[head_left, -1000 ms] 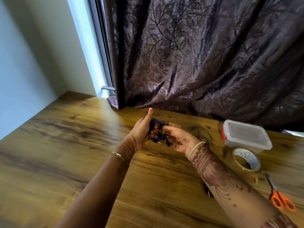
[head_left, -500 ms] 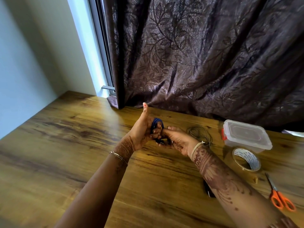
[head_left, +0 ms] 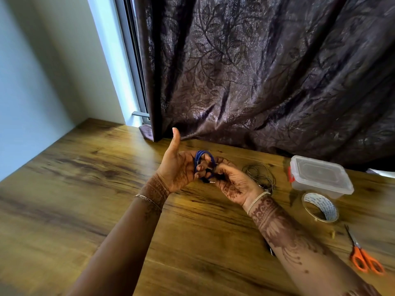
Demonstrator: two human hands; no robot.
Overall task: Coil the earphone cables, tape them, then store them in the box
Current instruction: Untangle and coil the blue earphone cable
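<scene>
The blue earphone cable (head_left: 202, 159) is looped round the curled fingers of the left hand (head_left: 179, 170), used as a former; its plug end is pinched by the right hand (head_left: 233, 183), presumably for winding.

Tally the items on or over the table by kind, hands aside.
Cables: 2 (blue cable, grey cable)
Box: 1
Tape: 1
Scissors: 1
Total: 5
Unclear, not counted: yellow bit, dark bit.
</scene>
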